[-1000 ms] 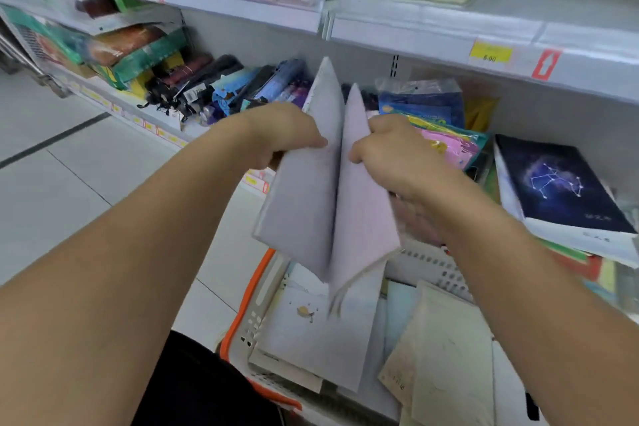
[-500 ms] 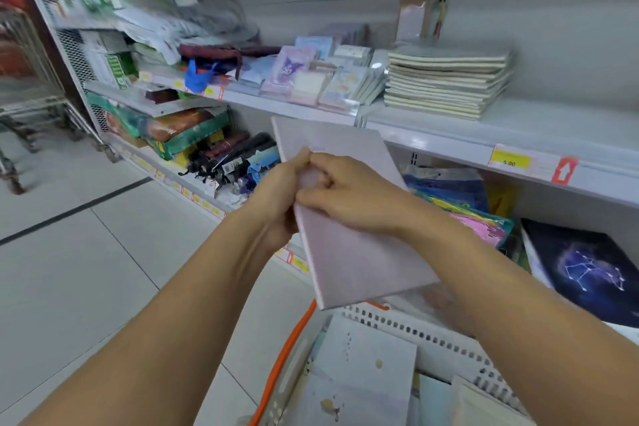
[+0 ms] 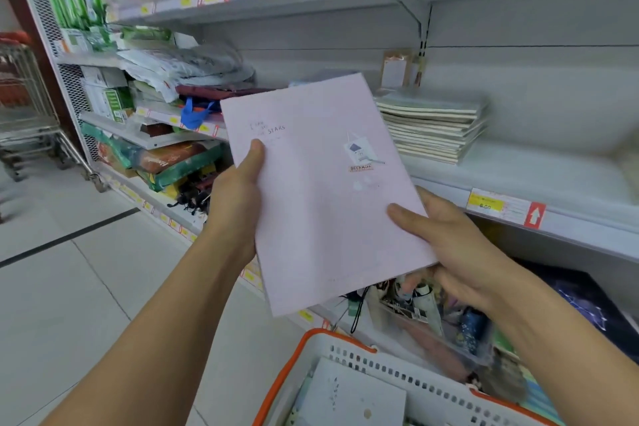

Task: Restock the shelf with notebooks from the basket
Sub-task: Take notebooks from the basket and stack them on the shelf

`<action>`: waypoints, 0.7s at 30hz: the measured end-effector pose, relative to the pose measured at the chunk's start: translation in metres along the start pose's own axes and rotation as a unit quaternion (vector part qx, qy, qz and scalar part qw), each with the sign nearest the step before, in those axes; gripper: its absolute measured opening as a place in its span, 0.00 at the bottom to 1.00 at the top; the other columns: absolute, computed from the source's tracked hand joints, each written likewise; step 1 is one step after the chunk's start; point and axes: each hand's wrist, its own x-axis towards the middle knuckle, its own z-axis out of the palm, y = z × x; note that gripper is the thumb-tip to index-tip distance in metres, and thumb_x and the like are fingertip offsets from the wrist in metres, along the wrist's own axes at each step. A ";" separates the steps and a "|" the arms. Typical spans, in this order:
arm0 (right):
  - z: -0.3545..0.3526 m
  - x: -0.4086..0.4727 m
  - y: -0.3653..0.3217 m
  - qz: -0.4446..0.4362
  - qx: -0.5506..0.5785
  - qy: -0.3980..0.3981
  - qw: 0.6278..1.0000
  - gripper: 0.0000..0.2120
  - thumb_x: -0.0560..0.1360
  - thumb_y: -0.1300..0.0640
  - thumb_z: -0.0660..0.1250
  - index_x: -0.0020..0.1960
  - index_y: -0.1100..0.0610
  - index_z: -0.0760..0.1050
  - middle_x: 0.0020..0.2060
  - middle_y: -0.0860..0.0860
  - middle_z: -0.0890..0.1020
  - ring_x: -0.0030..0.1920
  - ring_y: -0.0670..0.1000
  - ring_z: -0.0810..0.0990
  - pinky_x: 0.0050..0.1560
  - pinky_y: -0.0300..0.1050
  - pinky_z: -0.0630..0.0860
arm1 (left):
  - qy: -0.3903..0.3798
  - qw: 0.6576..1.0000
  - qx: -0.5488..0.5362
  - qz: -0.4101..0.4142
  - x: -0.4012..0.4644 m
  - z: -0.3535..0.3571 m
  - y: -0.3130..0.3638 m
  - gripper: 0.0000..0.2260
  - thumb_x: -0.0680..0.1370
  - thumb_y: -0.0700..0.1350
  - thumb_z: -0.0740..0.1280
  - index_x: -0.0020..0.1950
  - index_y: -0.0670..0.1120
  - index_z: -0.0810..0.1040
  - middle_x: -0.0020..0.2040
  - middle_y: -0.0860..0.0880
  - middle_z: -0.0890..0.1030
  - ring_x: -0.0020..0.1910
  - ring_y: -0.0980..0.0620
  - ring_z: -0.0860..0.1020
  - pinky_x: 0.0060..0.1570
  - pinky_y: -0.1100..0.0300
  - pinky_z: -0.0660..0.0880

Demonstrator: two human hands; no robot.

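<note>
Notebook point(image 3: 321, 190), pale pink, is held cover-up above the basket point(image 3: 408, 377), facing the shelf point(image 3: 539, 180). Left hand point(image 3: 235, 207) and right hand point(image 3: 456, 245) pinch opposite edges, thumbs on top, probably to square it with the stack point(image 3: 432, 128) before placing.

A metal shopping trolley point(image 3: 24, 121) stands at the left edge, green packets point(image 3: 74, 0) hang upper left, and yellow price tags point(image 3: 485, 202) line the shelf edges.
</note>
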 end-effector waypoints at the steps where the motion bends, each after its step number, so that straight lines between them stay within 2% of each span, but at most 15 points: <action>1: -0.002 -0.003 -0.004 -0.018 0.006 0.017 1.000 0.18 0.73 0.51 0.72 0.62 0.48 0.80 0.50 0.56 0.86 0.37 0.55 0.84 0.23 0.46 0.78 | -0.009 1.000 0.005 0.005 -0.001 0.006 0.001 0.14 0.78 0.57 0.67 0.54 0.49 0.83 0.49 0.51 0.86 0.49 0.47 0.85 0.48 0.47 0.81; 3: -0.005 -0.004 -0.015 -0.042 0.038 0.058 0.997 0.16 0.73 0.52 0.71 0.61 0.49 0.80 0.47 0.55 0.86 0.33 0.54 0.84 0.20 0.42 0.75 | -0.080 0.997 0.008 -0.015 -0.005 0.020 0.001 0.15 0.77 0.60 0.66 0.53 0.52 0.84 0.49 0.51 0.86 0.47 0.48 0.85 0.39 0.52 0.82; 5: -0.012 0.006 -0.034 -0.049 0.101 0.105 0.988 0.13 0.75 0.55 0.69 0.59 0.54 0.79 0.44 0.54 0.87 0.33 0.52 0.85 0.20 0.41 0.76 | -0.161 0.986 0.020 -0.024 -0.009 0.036 0.000 0.18 0.75 0.64 0.65 0.54 0.55 0.84 0.52 0.49 0.86 0.47 0.45 0.85 0.38 0.51 0.81; 6: -0.019 0.016 -0.047 -0.046 0.142 0.124 0.981 0.11 0.77 0.56 0.68 0.59 0.57 0.78 0.45 0.54 0.87 0.35 0.52 0.86 0.22 0.41 0.77 | -0.186 0.982 0.019 -0.019 -0.009 0.043 -0.001 0.20 0.74 0.65 0.65 0.58 0.55 0.82 0.55 0.48 0.85 0.49 0.43 0.85 0.38 0.50 0.81; 9: -0.050 0.056 -0.097 -0.031 0.259 0.156 0.953 0.12 0.82 0.63 0.61 0.64 0.66 0.72 0.58 0.63 0.82 0.48 0.62 0.85 0.28 0.43 0.81 | -0.193 0.981 0.000 -0.030 -0.008 0.056 -0.007 0.27 0.72 0.65 0.63 0.67 0.52 0.72 0.56 0.46 0.84 0.50 0.40 0.84 0.35 0.53 0.81; 12: -0.081 0.097 -0.130 -0.026 0.250 0.211 0.945 0.08 0.83 0.67 0.55 0.61 0.69 0.68 0.64 0.66 0.72 0.53 0.69 0.79 0.31 0.48 0.83 | -0.165 0.984 0.029 -0.064 -0.005 0.057 -0.015 0.24 0.77 0.64 0.60 0.66 0.49 0.74 0.53 0.46 0.86 0.47 0.42 0.85 0.33 0.55 0.81; 15: -0.106 0.129 -0.138 0.015 0.160 0.234 0.959 0.08 0.84 0.67 0.54 0.59 0.68 0.70 0.60 0.63 0.74 0.57 0.65 0.79 0.31 0.46 0.83 | -0.146 0.983 0.056 -0.092 0.001 0.056 -0.025 0.22 0.80 0.61 0.59 0.65 0.48 0.74 0.51 0.46 0.86 0.44 0.43 0.85 0.32 0.56 0.81; 16: -0.113 0.136 -0.139 0.033 0.101 0.241 0.965 0.07 0.84 0.65 0.55 0.56 0.67 0.71 0.56 0.62 0.76 0.52 0.61 0.83 0.28 0.43 0.81 | -0.141 0.983 0.060 -0.098 0.003 0.056 -0.028 0.22 0.80 0.61 0.59 0.65 0.48 0.75 0.51 0.46 0.86 0.44 0.43 0.86 0.32 0.56 0.81; 17: -0.119 0.141 -0.140 0.049 0.022 0.253 0.966 0.06 0.84 0.64 0.58 0.53 0.65 0.72 0.50 0.60 0.78 0.43 0.55 0.85 0.24 0.39 0.79 | -0.139 0.983 0.065 -0.100 0.004 0.055 -0.031 0.21 0.80 0.60 0.59 0.64 0.48 0.75 0.50 0.46 0.86 0.44 0.44 0.86 0.31 0.57 0.80; 19: -0.132 0.148 -0.141 0.070 -0.149 0.295 0.941 0.07 0.82 0.59 0.63 0.47 0.61 0.73 0.35 0.56 0.78 0.21 0.45 0.78 0.17 0.34 0.71 | -0.137 0.983 0.073 -0.099 0.007 0.054 -0.034 0.19 0.80 0.59 0.59 0.63 0.48 0.75 0.50 0.46 0.86 0.44 0.44 0.86 0.31 0.57 0.80; 20: -0.139 0.151 -0.139 0.069 -0.217 0.320 0.920 0.09 0.82 0.57 0.65 0.45 0.60 0.73 0.30 0.55 0.77 0.17 0.44 0.73 0.16 0.33 0.68 | -0.136 0.983 0.073 -0.098 0.008 0.054 -0.036 0.19 0.80 0.59 0.60 0.62 0.48 0.76 0.49 0.46 0.86 0.44 0.44 0.86 0.31 0.57 0.80; 21: -0.145 0.153 -0.138 0.065 -0.262 0.341 0.901 0.11 0.81 0.55 0.66 0.44 0.61 0.73 0.28 0.55 0.76 0.18 0.46 0.72 0.17 0.32 0.68 | -0.136 0.983 0.072 -0.097 0.009 0.054 -0.037 0.19 0.80 0.59 0.60 0.62 0.48 0.76 0.49 0.46 0.86 0.44 0.44 0.86 0.31 0.57 0.80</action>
